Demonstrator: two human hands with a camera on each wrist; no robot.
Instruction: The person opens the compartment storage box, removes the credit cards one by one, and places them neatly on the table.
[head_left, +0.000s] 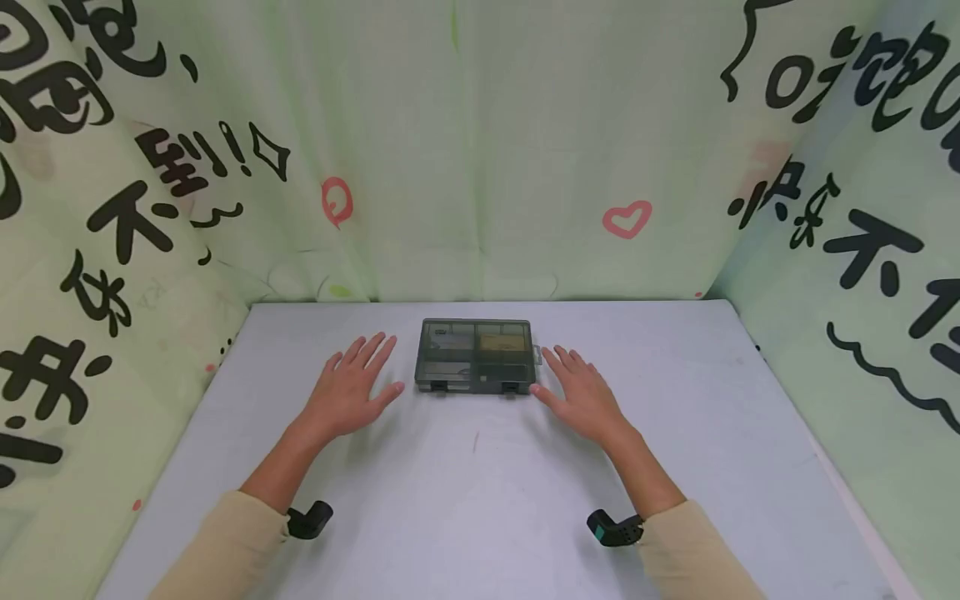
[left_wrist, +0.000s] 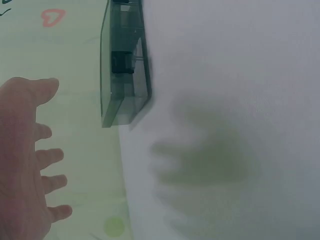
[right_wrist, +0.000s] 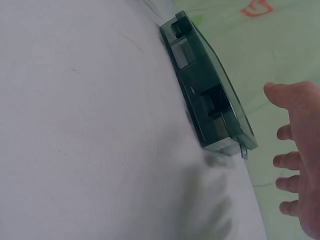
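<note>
A dark, see-through plastic compartment box (head_left: 474,357) lies flat on the white table, its lid down and two black latches (head_left: 438,386) along the near side. Through the lid a tan item (head_left: 502,342) shows in the back right compartment; the other contents are hard to make out. My left hand (head_left: 351,387) hovers to the left of the box, fingers spread and holding nothing. On the other side, my right hand (head_left: 581,390) is held over the table beside the box's right end, fingers extended. Both wrist views show the box (left_wrist: 125,65) apart from the hand.
The white table (head_left: 480,500) runs back to a pale green curtain (head_left: 480,167) with black writing and red drawings, which also encloses the left and right sides. A black wrist camera (head_left: 309,521) is strapped to the left wrist, another camera (head_left: 615,530) to the right.
</note>
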